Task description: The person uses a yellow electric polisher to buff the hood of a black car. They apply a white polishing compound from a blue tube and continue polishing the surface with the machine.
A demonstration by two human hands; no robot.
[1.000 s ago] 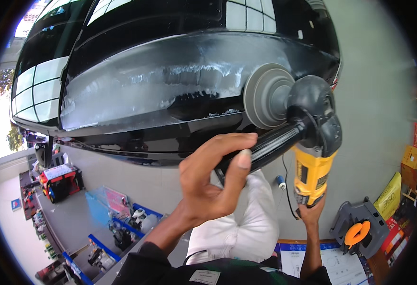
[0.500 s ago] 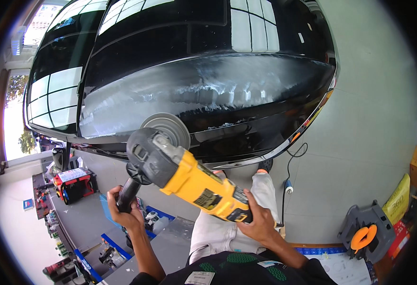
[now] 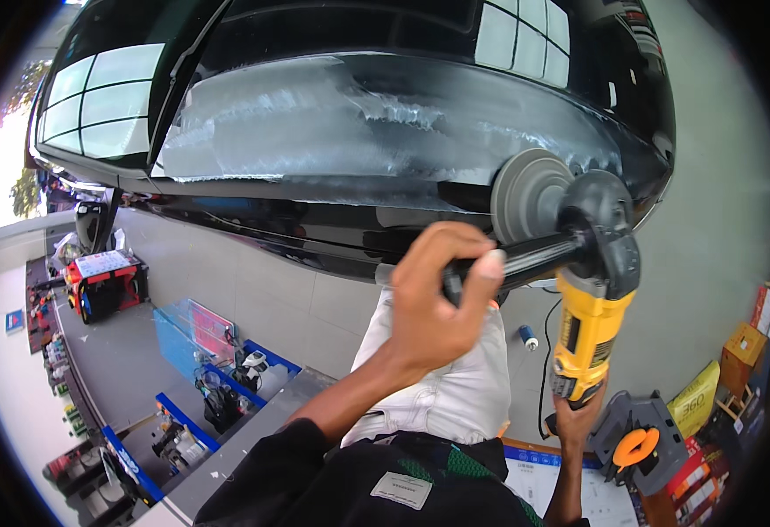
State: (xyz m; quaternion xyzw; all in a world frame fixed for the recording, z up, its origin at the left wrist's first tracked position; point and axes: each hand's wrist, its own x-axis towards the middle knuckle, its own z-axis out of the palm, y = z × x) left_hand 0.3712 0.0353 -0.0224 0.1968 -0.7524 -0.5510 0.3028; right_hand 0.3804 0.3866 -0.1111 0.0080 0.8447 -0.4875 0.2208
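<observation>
My left hand (image 3: 433, 303) is wrapped round the black side handle of a yellow and black rotary polisher (image 3: 591, 321). Lower down, my right hand (image 3: 580, 417) grips the rear of the tool's body. The polisher's grey round pad (image 3: 534, 198) is tilted against the near edge of a glossy black car hood (image 3: 315, 193); whether its whole face touches cannot be seen. Whitish hazy residue (image 3: 297, 123) spreads in a wide band over the black paint, with brighter streaks towards the middle and right.
A dark power cord (image 3: 543, 378) and a blue cylindrical fitting (image 3: 528, 337) are by my legs. At left, a red and black case (image 3: 104, 285) and blue-edged drawers (image 3: 262, 360) line a grey workbench (image 3: 135, 342). A grey plastic case (image 3: 657, 430) stands at lower right.
Both hands have carried the polisher to the right along the hood, and its body has swung more upright in the picture. The streaks in the residue are also thinner and more spread out.
</observation>
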